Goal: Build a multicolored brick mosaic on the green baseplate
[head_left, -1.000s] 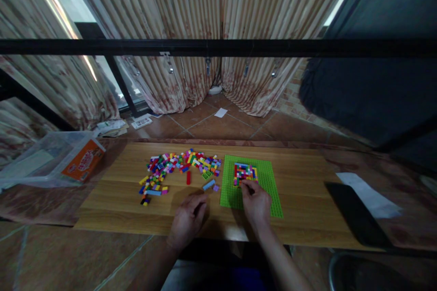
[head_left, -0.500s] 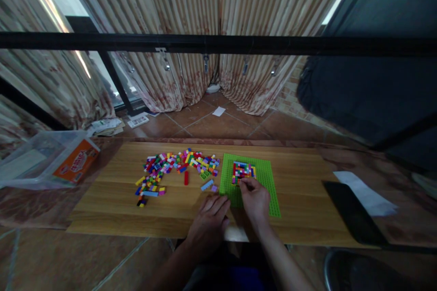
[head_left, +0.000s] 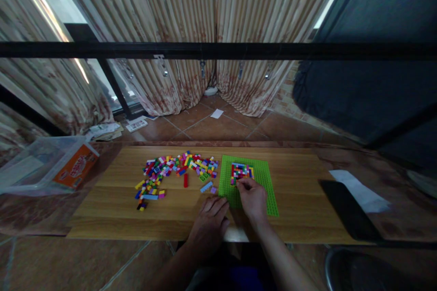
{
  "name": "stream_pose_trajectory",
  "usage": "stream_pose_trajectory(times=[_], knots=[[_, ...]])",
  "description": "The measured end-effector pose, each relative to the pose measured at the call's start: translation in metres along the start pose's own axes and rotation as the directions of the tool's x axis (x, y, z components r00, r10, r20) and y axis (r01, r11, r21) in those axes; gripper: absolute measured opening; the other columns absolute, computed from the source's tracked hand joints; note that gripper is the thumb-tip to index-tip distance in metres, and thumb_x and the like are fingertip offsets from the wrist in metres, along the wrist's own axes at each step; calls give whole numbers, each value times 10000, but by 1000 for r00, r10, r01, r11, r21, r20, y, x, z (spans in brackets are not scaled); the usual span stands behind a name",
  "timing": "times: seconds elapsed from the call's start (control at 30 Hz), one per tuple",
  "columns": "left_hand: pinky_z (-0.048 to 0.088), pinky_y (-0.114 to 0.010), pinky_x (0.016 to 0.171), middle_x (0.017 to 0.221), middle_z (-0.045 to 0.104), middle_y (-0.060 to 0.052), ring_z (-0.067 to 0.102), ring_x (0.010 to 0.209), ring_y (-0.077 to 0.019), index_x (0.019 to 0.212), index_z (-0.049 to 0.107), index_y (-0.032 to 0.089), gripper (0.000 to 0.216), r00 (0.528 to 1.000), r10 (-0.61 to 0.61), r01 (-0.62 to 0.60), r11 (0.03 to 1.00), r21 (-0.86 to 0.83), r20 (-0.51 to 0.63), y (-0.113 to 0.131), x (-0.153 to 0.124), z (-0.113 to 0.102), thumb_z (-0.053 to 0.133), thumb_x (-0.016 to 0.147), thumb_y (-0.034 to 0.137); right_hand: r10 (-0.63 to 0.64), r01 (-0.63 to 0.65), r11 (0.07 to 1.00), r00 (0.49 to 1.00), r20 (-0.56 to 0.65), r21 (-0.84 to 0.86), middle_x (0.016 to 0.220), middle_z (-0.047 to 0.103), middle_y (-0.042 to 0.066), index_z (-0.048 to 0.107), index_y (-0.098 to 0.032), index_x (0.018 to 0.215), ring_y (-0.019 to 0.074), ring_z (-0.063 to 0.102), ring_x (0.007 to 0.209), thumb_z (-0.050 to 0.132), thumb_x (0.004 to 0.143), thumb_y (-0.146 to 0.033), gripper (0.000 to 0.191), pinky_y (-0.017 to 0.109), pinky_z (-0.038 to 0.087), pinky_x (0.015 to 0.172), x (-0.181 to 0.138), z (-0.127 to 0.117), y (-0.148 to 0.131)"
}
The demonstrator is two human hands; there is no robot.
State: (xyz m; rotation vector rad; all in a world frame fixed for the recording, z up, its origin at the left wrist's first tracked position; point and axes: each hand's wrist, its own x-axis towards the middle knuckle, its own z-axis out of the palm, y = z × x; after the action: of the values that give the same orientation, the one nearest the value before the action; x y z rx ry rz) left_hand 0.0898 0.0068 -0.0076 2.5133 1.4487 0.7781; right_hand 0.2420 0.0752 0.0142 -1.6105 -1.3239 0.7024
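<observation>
A green baseplate (head_left: pixel 267 191) lies on the wooden table, with a multicoloured block of toy bricks (head_left: pixel 243 170) built on it. My right hand (head_left: pixel 253 198) is over the plate, thumb and forefinger pinched at the near edge of the built bricks. Whatever sits between those fingertips is too small and covered to make out. My left hand (head_left: pixel 210 218) rests at the table's front edge, left of the plate's near corner, its fingers laid out flat and holding nothing. Close to it lie a light blue brick (head_left: pixel 206 187) and a lilac brick (head_left: pixel 213 190).
Loose bricks (head_left: pixel 167 166) spread over the table's left half, with a red brick (head_left: pixel 185 180) nearer me. A clear plastic bin (head_left: pixel 37 163) stands at far left. A black flat object (head_left: pixel 348 209) and white paper (head_left: pixel 360 191) lie right. A dark rail (head_left: pixel 218 51) crosses beyond the table.
The view has shifted slightly. My right hand stays pinched at the near edge of the built bricks, and my left hand keeps its place.
</observation>
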Motion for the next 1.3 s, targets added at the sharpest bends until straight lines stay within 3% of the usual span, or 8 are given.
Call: stream_pose_trajectory(times=[0.2, 0.4, 0.67, 0.83, 0.97, 1.1, 1.2, 1.3], knots=[[481, -464, 970, 1189, 637, -100, 542, 1147, -247, 1184, 580, 157, 336, 999, 15, -15, 1000, 1, -35, 5, -2, -3, 508, 856, 177, 18, 1, 971, 997, -80, 241, 777, 725, 74, 700, -153, 810, 201, 649, 717, 605, 749, -439, 307, 316, 488, 688, -3, -11, 15], [474, -441, 982, 1201, 627, -94, 542, 1126, -236, 1176, 578, 152, 318, 999, -8, 7, 1000, -27, -40, 18, -4, -1, 502, 868, 179, 35, -9, 974, 993, -112, 224, 847, 733, 111, 709, -138, 844, 229, 663, 779, 626, 735, -489, 377, 333, 497, 717, -9, -29, 27], [477, -395, 962, 1136, 629, -77, 547, 1085, -221, 1084, 588, 183, 241, 999, -38, 41, 992, -123, 26, 28, -6, -8, 493, 863, 164, -10, 9, 997, 1000, 14, 73, 918, 737, 106, 710, -171, 891, 258, 680, 845, 589, 771, -507, 377, 347, 505, 741, -27, -23, 18], [473, -377, 953, 1160, 607, -70, 534, 1093, -215, 996, 603, 198, 167, 999, -37, 41, 986, -165, 23, 28, -11, -6, 508, 859, 199, -209, 217, 976, 961, 182, -23, 961, 724, 85, 696, -203, 914, 234, 668, 863, 500, 849, -448, 321, 347, 499, 782, -25, -8, -5], [480, -358, 928, 1037, 636, -55, 557, 1026, -202, 948, 606, 202, 127, 999, -22, 29, 988, -154, 46, 27, -15, -7, 546, 841, 233, -390, 445, 884, 871, 298, -144, 967, 707, 84, 684, -194, 924, 207, 653, 870, 426, 889, -309, 285, 319, 479, 799, -11, 12, -26], [475, -371, 953, 1082, 646, -62, 578, 1036, -191, 1083, 586, 220, 241, 998, -21, 13, 991, -136, -59, 20, -27, -23, 479, 869, 189, -433, 582, 721, 802, 411, -377, 938, 698, 88, 672, -176, 978, 196, 645, 856, 402, 849, -138, 301, 289, 456, 777, 8, 36, -36], [484, -358, 959, 1170, 629, -78, 573, 1094, -187, 1198, 537, 222, 335, 967, -173, 161, 984, -79, -188, 1, -45, -45, 458, 881, 146, -393, 615, 600, 784, 481, -512, 911, 701, 95, 664, -182, 983, 204, 651, 811, 455, 814, -110, 278, 284, 443, 735, 19, 50, -35], [486, -393, 969, 1245, 586, -88, 550, 1152, -208, 1274, 486, 242, 376, 866, -348, 374, 927, 5, -360, -37, -67, -71, 452, 905, 176, -373, 622, 560, 779, 504, -547, 900, 707, 101, 651, -194, 990, 223, 659, 802, 504, 793, -122, 256, 294, 439, 715, 23, 59, -30]])
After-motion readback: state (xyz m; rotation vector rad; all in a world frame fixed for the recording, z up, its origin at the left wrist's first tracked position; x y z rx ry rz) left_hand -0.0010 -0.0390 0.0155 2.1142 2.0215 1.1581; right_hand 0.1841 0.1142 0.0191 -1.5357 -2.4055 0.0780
